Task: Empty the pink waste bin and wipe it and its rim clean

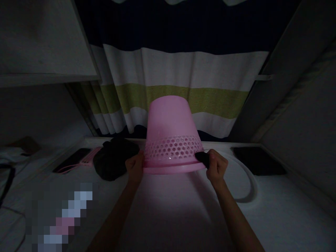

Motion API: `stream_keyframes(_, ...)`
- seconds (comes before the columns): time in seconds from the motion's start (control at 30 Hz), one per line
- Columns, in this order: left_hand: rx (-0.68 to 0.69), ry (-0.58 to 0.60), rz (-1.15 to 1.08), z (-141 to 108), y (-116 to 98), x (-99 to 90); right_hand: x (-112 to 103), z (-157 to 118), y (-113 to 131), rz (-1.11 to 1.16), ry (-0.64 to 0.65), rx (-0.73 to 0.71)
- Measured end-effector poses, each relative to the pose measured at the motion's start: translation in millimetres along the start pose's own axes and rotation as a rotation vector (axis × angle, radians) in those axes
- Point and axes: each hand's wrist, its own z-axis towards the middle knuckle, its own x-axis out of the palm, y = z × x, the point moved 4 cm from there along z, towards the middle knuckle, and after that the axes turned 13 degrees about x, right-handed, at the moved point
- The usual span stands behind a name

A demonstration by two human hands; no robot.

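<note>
A pink plastic wastebasket (172, 119) is tipped upside down over the white tabletop, its perforated band and wide rim turned down towards me. My left hand (135, 168) is closed on the left side of its rim. On the other side my right hand (216, 166) is in a fist around a bunched black piece (202, 158), cloth or thin plastic, which lies against the basket's wall near the rim. Whether those fingers also grip the rim is hidden. A pale ring (254, 189) lies on the tabletop, to the right of and partly behind my right hand.
Left of the basket sits a crumpled black bag (112, 159), beside a dark flat device (73, 160) and a pink item with a cord (88, 160). A black flat object (258, 160) lies at the back right. Behind hangs a striped curtain (178, 70). The lower left is pixelated.
</note>
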Motion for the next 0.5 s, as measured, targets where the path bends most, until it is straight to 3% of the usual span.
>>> stream_keyframes(0.17,0.070,0.070,0.097,-8,-12,4.9,0,-1,15,-0.078,-0.036,-0.095)
stream_keyframes(0.37,-0.099,0.024,-0.040,-4,4,4.7,-3,0,28,-0.116,0.028,-0.124)
stream_keyframes(0.5,-0.184,-0.027,-0.093,4,14,4.4,-3,3,21,-0.096,0.092,-0.118)
